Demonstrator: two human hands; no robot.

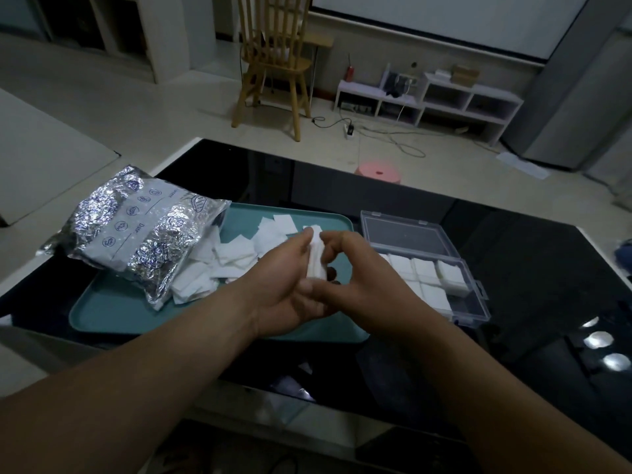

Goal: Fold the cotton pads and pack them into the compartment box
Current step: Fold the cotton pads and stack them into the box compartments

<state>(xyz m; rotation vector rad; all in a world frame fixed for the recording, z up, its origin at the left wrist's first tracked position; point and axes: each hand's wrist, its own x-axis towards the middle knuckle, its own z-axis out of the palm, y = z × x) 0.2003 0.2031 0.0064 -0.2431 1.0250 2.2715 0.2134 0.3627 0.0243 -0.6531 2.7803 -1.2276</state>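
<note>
Pad (315, 258) between both hands' grips.

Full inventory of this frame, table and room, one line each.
tray: one, teal, table left-centre
foil bag: one, silver, open, lying on the tray's left side
loose pads: many, white, spilled from the bag across the tray
box: one, clear, lid open, right of the tray; compartments largely filled with white pads
table: one, glossy black
chair: one, wood, on the floor beyond the table
stool: one, pink, behind the table
shelf: one, white, low, against the far wall
power strip: one, white, on the floor, with cables
pad stack: one, white, held between both hands
left hand: grip on the stack
right hand: grip on the stack
</note>
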